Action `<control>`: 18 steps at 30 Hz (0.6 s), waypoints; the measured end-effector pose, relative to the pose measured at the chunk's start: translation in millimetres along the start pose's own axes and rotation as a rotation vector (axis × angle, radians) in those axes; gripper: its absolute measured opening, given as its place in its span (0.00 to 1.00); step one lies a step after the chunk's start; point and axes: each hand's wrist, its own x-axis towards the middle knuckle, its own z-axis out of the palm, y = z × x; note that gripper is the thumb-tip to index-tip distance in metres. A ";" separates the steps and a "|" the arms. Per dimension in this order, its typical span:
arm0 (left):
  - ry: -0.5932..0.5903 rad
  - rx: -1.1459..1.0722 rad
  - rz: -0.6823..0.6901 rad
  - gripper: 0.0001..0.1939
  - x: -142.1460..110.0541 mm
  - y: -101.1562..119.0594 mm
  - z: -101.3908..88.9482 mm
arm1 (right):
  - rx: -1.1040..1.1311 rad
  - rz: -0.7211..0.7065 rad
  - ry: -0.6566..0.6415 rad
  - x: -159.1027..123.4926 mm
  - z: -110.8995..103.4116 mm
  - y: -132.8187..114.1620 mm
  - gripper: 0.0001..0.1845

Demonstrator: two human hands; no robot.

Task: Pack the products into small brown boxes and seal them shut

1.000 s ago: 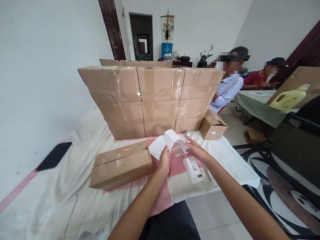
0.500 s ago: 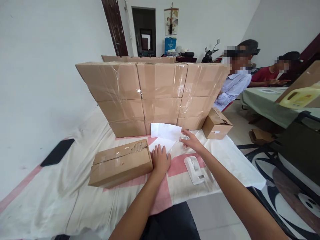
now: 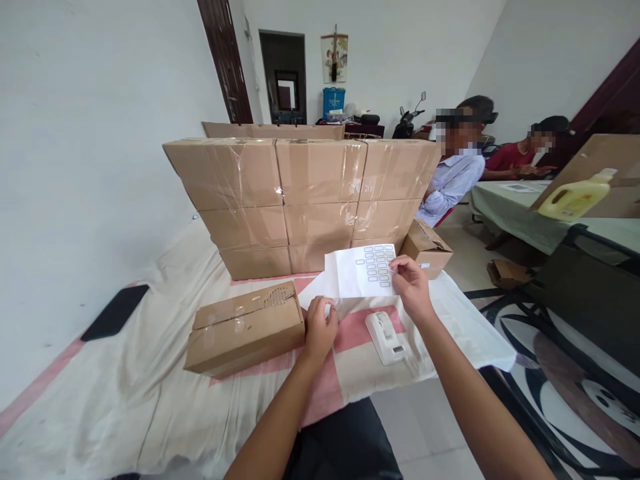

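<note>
A white sheet of paper, creased and printed with rows of small outlined rectangles, is raised at a tilt above the cloth. My right hand pinches its right edge. At the sheet's lower left corner is my left hand, fingers curled round a bit of white paper; its fingertips are partly hidden. More white paper shows to the left, behind the sheet. Close by on my left stands a long, taped cardboard box. Below the sheet, a white tape dispenser rests on the cloth.
Stacked cardboard boxes form a wall at the back of the table. A small box stands right of it. A black flat object lies far left. Two people sit at the right, near a green-covered table with a yellow jug.
My right hand has taken hold of the paper and lifted its printed part toward me and rightward. My left hand has gone from lying flat to curled fingers.
</note>
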 end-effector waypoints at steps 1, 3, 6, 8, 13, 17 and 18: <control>0.039 -0.033 0.051 0.08 -4.0 11.5 -8.2 | 0.004 -0.033 -0.013 -4.6 -3.0 -11.2 0.08; 0.100 -0.095 0.174 0.08 -14.9 36.2 -25.9 | 0.006 -0.084 -0.049 -15.7 -6.1 -31.7 0.10; 0.182 -0.155 0.338 0.06 -30.6 70.6 -52.6 | 0.031 -0.171 -0.129 -37.6 -3.8 -56.7 0.12; 0.228 -0.159 0.381 0.05 -34.3 88.8 -69.7 | 0.093 -0.206 -0.183 -54.9 1.5 -70.8 0.17; 0.215 -0.047 0.313 0.08 -17.5 121.3 -109.0 | 0.260 -0.112 -0.272 -100.3 17.8 -102.8 0.32; 0.064 0.112 0.280 0.19 -2.0 134.2 -130.7 | 0.267 -0.051 -0.338 -125.9 23.5 -122.6 0.32; 0.016 0.117 0.296 0.21 -0.3 135.2 -134.2 | 0.265 -0.037 -0.353 -129.8 24.1 -126.0 0.29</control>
